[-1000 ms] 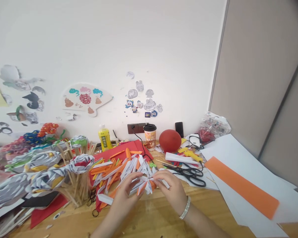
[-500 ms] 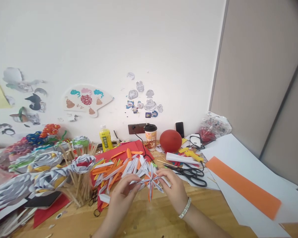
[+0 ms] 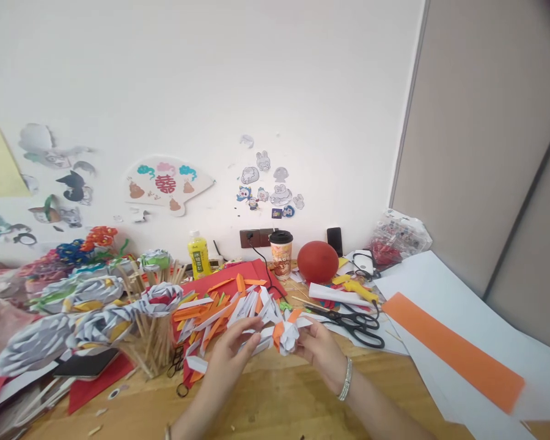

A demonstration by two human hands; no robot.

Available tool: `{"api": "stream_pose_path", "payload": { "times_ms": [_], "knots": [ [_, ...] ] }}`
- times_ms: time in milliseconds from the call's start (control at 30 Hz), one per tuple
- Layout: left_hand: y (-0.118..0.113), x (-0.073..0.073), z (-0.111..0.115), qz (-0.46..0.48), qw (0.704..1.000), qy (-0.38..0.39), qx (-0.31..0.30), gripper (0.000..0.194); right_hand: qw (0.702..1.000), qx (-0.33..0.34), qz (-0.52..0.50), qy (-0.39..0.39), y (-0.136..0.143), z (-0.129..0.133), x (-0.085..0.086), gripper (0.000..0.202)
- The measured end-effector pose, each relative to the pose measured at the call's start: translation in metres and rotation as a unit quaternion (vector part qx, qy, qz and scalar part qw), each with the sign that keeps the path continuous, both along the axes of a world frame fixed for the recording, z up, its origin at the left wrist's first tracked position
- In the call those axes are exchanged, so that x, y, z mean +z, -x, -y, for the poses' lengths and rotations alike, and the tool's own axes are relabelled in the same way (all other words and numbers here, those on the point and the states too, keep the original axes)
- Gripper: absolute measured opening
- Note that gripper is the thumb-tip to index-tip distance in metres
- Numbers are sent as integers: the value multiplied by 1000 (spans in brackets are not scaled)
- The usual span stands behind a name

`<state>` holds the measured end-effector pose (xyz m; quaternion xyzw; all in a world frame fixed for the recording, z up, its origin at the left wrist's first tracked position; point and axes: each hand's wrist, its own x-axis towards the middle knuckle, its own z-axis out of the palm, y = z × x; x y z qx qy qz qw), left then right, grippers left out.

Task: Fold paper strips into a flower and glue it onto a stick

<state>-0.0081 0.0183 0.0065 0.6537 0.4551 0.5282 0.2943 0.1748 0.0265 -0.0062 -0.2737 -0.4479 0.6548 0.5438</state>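
Observation:
A folded paper flower (image 3: 286,336) in white and orange is held up between my two hands above the table's front part. Its side now faces me, and white and orange petals stick out of it. My right hand (image 3: 323,355), with a sparkling bracelet at the wrist, grips it from the right, its fingers partly behind the paper. From the left, thumb and forefinger of my left hand (image 3: 233,351) close at a white petal; the exact contact is hard to see. Just behind lies a pile of folded orange and white paper strips (image 3: 220,315).
Black scissors (image 3: 360,327), a yellow glue gun (image 3: 360,289), a red balloon (image 3: 318,261) and a lidded cup (image 3: 281,256) stand or lie behind. White sheets with an orange strip (image 3: 453,351) cover the right. Paper roses (image 3: 103,324) and bundled sticks (image 3: 149,345) crowd the left.
The paper flower has turned from its open, star-like face to a side view. My right hand has rotated with it. The whole view has shifted slightly.

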Motion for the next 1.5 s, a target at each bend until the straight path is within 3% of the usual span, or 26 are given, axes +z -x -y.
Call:
{"api": "stream_pose_path", "payload": {
  "times_ms": [133,400,533,633,733,867,967,1167,1367,1500],
  "knots": [
    [-4,4,3,12,997,72,-3,31,999,33,-24,26,3,1,-7,25],
    [-5,2,5,17,998,54,-6,27,994,59,63,60,11,6,-12,34],
    [-4,3,7,-7,1000,12,16,25,987,13,147,-62,7,-4,-19,23],
    [-3,7,9,-54,997,-49,34,22,960,-92,234,-122,-4,-14,-19,13],
    [-3,12,12,-116,987,-104,31,17,931,-187,258,-179,-16,-12,-6,18],
    [-9,13,17,-165,979,-121,9,15,911,-121,279,-279,-13,4,12,19],
    [-13,8,18,-163,982,-92,18,20,879,-100,327,-332,-3,12,13,13],
    [-16,3,16,-154,987,-18,30,7,885,-113,350,-286,7,13,3,11],
    [-18,4,15,-133,991,13,26,10,891,-134,362,-238,7,13,1,8],
    [-20,6,15,-104,993,61,-3,12,926,-91,315,-187,5,8,-1,6]
  ]
}}
